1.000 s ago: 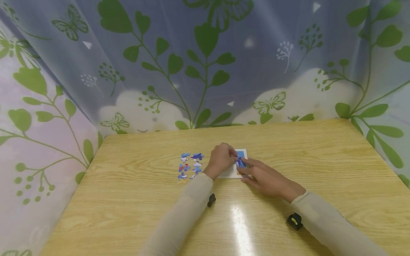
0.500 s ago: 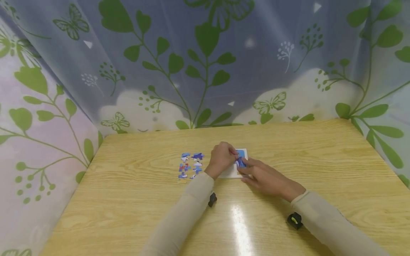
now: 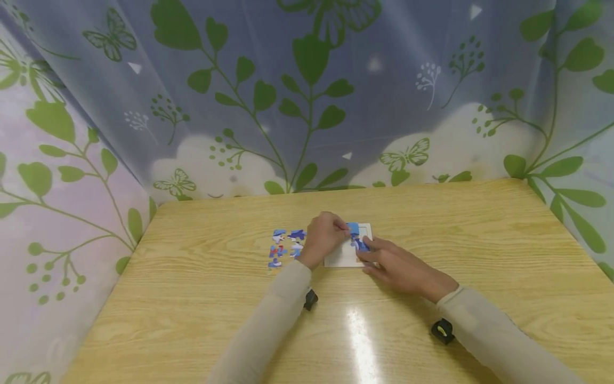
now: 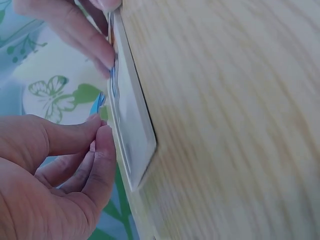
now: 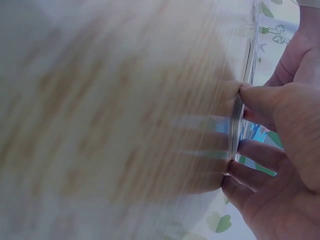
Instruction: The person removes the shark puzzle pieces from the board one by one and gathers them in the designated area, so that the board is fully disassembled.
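In the head view my left hand (image 3: 326, 236) pinches a blue jigsaw piece (image 3: 353, 229) between thumb and forefinger. The piece is raised over the white puzzle board (image 3: 340, 259); the left wrist view shows a gap between the piece (image 4: 98, 102) and the board (image 4: 135, 125). My right hand (image 3: 400, 265) rests at the board's right side, its fingers extended and touching the fitted blue piece (image 3: 360, 244) and the edge. The right wrist view has the right thumb (image 5: 257, 97) against the board's edge, with the other fingers spread beside it.
Left of the board, several loose jigsaw pieces (image 3: 277, 250) lie in rows on the wooden table (image 3: 201, 298); my left forearm partly covers them. A leaf-patterned curtain (image 3: 240, 133) hangs behind the table. Both wrists wear small black devices (image 3: 442, 331).
My left hand has lifted the blue piece away from the board's upper right and moved slightly left, baring part of the white board there. The right hand has barely moved.
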### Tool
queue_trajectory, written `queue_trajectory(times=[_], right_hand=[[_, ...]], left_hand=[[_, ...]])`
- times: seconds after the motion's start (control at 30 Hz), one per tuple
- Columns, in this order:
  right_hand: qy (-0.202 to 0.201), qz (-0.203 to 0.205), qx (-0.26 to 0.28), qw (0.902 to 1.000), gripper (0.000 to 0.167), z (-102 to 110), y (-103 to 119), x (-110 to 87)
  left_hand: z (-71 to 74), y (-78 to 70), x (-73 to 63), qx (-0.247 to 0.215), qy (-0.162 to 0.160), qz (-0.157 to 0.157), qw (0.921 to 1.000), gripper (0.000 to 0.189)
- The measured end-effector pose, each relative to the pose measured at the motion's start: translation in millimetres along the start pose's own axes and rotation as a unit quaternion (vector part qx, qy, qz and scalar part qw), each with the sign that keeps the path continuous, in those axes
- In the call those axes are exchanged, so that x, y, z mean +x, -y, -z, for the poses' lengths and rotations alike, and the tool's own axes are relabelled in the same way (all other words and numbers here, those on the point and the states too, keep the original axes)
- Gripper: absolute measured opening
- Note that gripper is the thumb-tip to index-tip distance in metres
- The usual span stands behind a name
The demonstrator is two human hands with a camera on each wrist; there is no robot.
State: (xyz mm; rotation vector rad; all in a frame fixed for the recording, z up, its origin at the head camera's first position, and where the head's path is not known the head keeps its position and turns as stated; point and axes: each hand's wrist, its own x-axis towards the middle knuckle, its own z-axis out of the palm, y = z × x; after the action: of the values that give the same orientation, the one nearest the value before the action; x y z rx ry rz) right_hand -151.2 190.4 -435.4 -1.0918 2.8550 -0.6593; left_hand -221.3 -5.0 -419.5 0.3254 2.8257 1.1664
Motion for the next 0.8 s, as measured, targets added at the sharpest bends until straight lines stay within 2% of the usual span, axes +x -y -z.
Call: queue_trajectory(times=[0.23, 0.43, 0.57, 0.8], right_hand=[[0.006, -0.014, 0.004, 0.9999, 0.038, 0.4, 2.0, -0.7], [0.003, -0.015, 0.006, 0.9999, 0.038, 0.3, 1.7, -1.0], [0.002, -0.017, 0.007, 0.9998, 0.038, -0.5, 0.7, -1.4], [0.002, -0.014, 0.007, 0.9999, 0.038, -1.3, -0.2, -2.2]], left_hand=[[14.5, 13.7, -4.4, -0.016, 0.001, 0.007, 0.9999, 0.005], [29.3, 26.6, -9.3, -0.030, 0.000, -0.006, 0.9995, 0.005], [37.6, 33.7, -12.2, -0.027, -0.002, -0.003, 0.9996, 0.005], [50.7, 45.1, -15.6, -0.017, -0.012, 0.019, 0.9996, 0.005]])
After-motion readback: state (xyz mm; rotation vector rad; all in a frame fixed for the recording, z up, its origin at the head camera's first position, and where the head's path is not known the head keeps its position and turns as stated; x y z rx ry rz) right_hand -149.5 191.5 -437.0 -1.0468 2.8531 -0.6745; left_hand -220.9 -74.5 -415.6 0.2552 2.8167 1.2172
